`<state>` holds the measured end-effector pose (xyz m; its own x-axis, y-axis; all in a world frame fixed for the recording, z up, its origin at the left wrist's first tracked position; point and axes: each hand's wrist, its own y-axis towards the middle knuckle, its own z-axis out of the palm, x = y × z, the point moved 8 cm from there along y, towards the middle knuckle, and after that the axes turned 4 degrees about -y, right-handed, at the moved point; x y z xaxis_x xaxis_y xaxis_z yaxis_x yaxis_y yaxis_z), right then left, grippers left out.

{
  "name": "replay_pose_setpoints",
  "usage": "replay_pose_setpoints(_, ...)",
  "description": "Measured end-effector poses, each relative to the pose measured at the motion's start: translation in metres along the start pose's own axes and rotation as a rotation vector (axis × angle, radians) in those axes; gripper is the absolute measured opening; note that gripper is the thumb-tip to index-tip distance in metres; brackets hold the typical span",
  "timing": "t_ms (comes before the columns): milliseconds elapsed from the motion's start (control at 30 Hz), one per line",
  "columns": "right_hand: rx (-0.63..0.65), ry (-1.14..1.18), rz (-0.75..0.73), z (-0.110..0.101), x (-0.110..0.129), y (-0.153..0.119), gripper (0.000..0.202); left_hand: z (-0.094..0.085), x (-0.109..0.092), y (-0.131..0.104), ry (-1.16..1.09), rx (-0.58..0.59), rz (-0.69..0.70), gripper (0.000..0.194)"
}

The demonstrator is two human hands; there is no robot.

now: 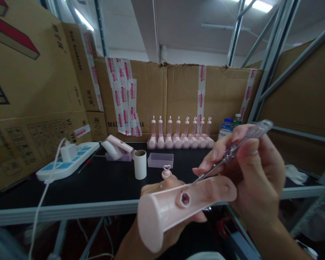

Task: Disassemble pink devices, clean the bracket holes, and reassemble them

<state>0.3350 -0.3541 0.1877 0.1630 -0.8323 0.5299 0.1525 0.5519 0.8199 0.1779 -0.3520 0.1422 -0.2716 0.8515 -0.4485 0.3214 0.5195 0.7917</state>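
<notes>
A pale pink plastic housing (169, 211), long with a round flat end, lies tilted in my left hand (174, 234), whose fingers wrap round it from behind and below. Set into its side is a raised hexagonal opening (185, 198) with something dark red inside. My right hand (260, 177) grips the clear handle of a screwdriver (234, 147). Its thin metal shaft slants down to the left, with the tip close to the housing near that opening; whether it touches, I cannot tell. Just behind my left hand stands a small pink cap with a heart-shaped loop (167, 172).
Behind stand a white cylinder (140, 166), a translucent lilac tray (160, 161) and another tray (119, 156) holding pink and white parts. Several pink assemblies (178, 141) line the cardboard wall. A power strip (70, 159) and red screwdriver (86, 164) lie left; bottles (227, 126) stand right.
</notes>
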Motion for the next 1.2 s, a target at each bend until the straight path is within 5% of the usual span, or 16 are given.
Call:
replay_pose_setpoints(400,-0.040,-0.106,0.024,0.0036,-0.0023,0.0022,0.015,-0.0004,0.0057,-0.0010,0.005,0.006,-0.024,0.052)
replay_pose_setpoints(1200,-0.067,0.034,0.097,0.0023,-0.0074,0.0005,0.018,0.0061,0.0043,0.0019,-0.207,0.053,-0.064,0.045)
